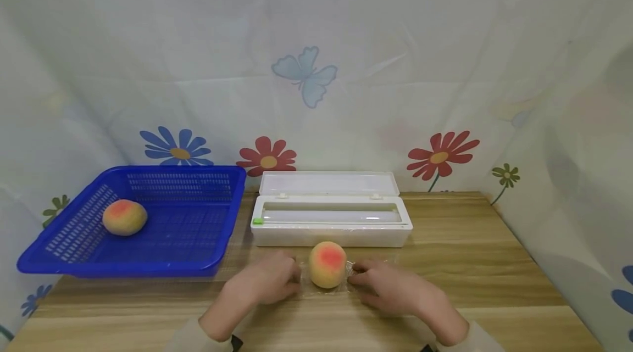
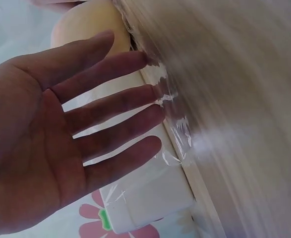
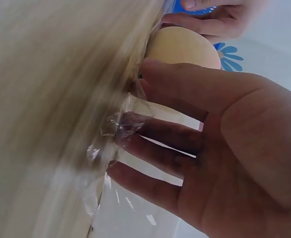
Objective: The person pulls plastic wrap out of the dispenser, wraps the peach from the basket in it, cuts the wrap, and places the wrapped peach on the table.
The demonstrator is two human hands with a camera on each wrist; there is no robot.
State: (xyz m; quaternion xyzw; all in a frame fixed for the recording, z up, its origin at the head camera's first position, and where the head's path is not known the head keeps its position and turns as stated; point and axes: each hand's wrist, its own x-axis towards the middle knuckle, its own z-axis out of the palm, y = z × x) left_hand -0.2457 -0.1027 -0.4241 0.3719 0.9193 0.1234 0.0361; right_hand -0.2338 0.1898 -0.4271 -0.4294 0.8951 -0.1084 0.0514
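A yellow peach (image 1: pixel 328 265) with a red blush stands on a sheet of clear cling film (image 1: pixel 316 290) on the table in the head view. To its left is my left hand (image 1: pixel 275 277); in the left wrist view its fingers (image 2: pixel 120 91) are spread and nearly straight, their tips at the crinkled film. On the peach's other side, my right hand (image 1: pixel 390 285) has its fingertips on the film's right part. The right wrist view shows those fingers (image 3: pixel 160 153) extended and only slightly bent, with bunched film (image 3: pixel 130 124) by them. Neither hand grips the peach.
Behind the peach stands a white cling film dispenser (image 1: pixel 331 238), lid (image 1: pixel 328 183) raised and a roll (image 1: pixel 331 216) inside. A blue plastic basket (image 1: pixel 198 264) at the left holds another peach (image 1: pixel 125 217). A flower-patterned curtain (image 1: pixel 346 132) hangs behind the table.
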